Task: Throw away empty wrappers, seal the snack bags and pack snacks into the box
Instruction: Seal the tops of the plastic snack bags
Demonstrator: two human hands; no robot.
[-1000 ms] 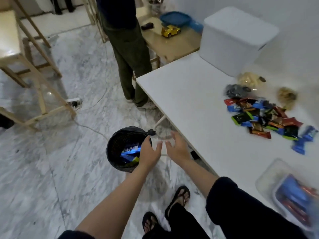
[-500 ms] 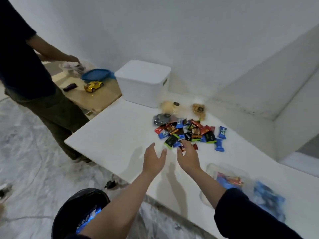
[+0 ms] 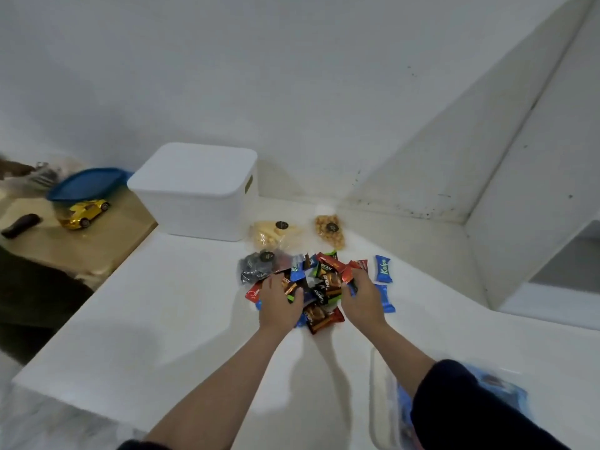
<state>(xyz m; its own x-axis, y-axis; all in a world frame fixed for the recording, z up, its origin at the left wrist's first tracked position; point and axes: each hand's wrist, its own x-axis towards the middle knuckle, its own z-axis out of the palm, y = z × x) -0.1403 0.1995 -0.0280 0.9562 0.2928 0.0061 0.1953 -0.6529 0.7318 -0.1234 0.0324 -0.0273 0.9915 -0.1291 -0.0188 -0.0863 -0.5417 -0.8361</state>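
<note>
— Two hands were down in the heap of wrappers [image 3: 319, 289] together. The white box [image 3: 198, 190], lid on, stood well beyond the left hand [image 3: 280, 302], against the wall.

— And the table [image 3: 156, 319]?

— Plenty of bare top on the near side of both hands; its edge ran off left of the left hand. Three clear snack bags [image 3: 271, 235] lay just past the fingertips.

— Were the hands holding anything?

— The left hand's fingers were curled over the pile, gripping wrappers, I'd judge. The right hand [image 3: 363, 298] pinched a red one at the heap's far side.

— How would they handle?

— Light, crinkly, slippery, I'd say; best scooped from both sides. A blue bar [image 3: 383, 269] lay just right of the right hand.
</note>
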